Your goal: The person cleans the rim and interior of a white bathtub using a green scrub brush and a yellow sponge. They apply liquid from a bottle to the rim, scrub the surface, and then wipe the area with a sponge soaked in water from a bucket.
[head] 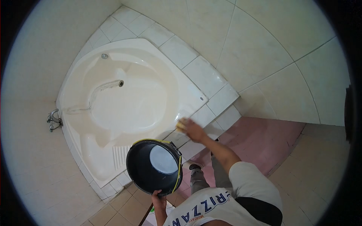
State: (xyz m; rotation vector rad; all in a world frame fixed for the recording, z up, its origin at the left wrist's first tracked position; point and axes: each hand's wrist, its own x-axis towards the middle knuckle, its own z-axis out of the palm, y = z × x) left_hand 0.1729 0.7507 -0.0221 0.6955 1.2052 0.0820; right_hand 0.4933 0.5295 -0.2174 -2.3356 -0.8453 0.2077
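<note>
My left hand [159, 195] grips the lower rim of a black plastic bucket [141, 172] with a yellow-edged handle. The bucket is tilted, and whitish, foamy liquid [163, 159] lies inside it. A yellow sponge [180, 126] is in my right hand [195, 131], which is slightly blurred. That hand is over the near edge of a cream corner bathtub [181, 90], by a wet, shiny patch on its rim. Whether the sponge touches the surface I cannot tell.
A wall-mounted chrome tap [54, 119] is at the left, with a wet trail running to the tub's drain [121, 83]. White tiles [199, 76] form a ledge and step around the tub. Pink flooring [263, 141] lies at my feet. Tiled walls [263, 36] close in the corner.
</note>
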